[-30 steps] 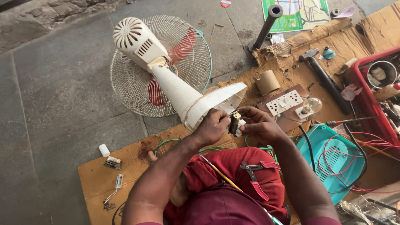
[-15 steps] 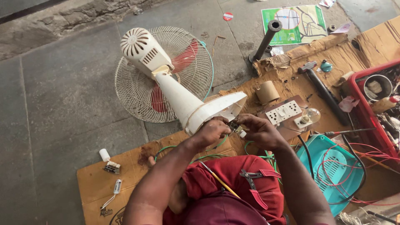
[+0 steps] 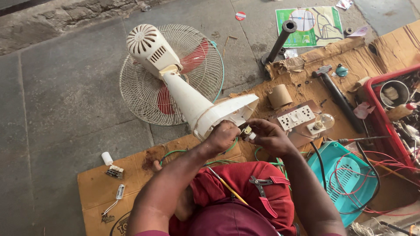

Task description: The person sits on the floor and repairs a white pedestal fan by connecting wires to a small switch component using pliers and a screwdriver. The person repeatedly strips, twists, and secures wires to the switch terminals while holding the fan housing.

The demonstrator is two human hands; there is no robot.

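- Grey concrete floor [image 3: 57, 113]; flattened cardboard [image 3: 131, 183] spread over it.
- Fan [image 3: 175, 83] lies on the floor, base on the cardboard.
- Left hand [image 3: 223, 136] grips the base; right hand [image 3: 271, 137] pinches a small switch part [image 3: 247, 132].

A makeshift repair workshop is operating on a concrete floor [image 3: 57, 113]: flattened cardboard [image 3: 96, 188] is serving as a bench at lower centre, with a hammer [image 3: 337, 94], switchboard [image 3: 297, 117] and red parts crate [image 3: 372, 94] lying at right.

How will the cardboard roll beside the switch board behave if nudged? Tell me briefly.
The cardboard roll looks hollow, so probably light. It seems to lie on its curved side on the cardboard sheet, so it may roll. Its thin wall would likely crush if squeezed.
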